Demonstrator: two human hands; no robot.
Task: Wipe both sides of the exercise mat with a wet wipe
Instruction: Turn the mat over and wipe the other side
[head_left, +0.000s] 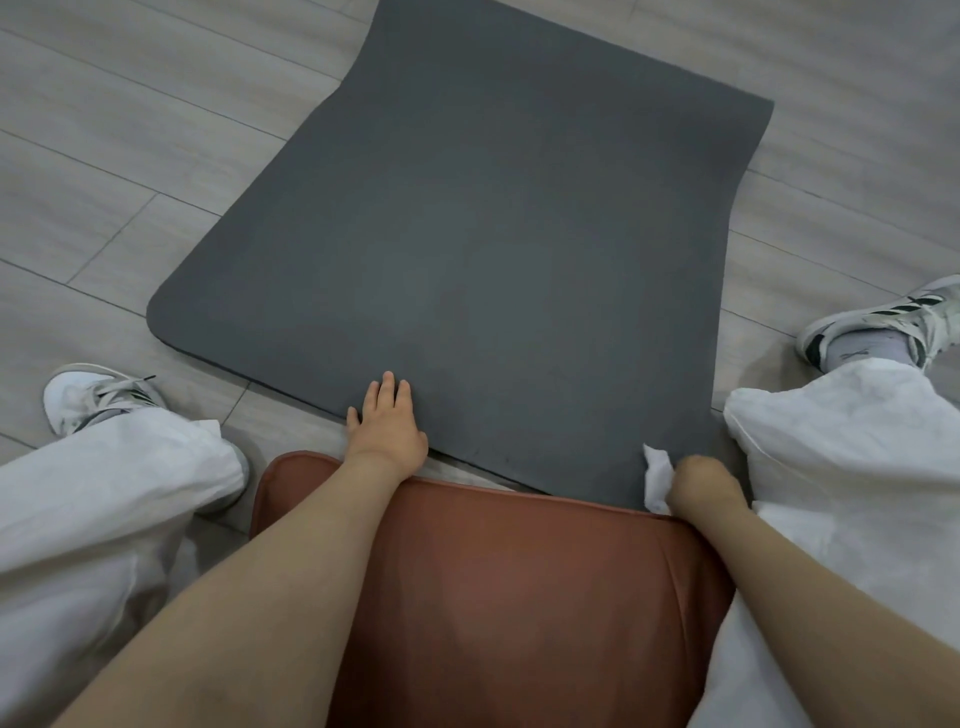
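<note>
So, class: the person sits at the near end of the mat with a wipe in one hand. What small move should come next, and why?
Probably sweep the right hand and its wet wipe leftward along the mat near edge. The wipe sits at the near right corner, and the left hand lies flat, steadying the mat.

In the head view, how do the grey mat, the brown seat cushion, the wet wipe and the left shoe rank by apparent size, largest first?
1. grey mat
2. brown seat cushion, though nearness to the camera enlarges it
3. left shoe, partly hidden by the trouser leg
4. wet wipe, partly hidden in the right hand
</note>
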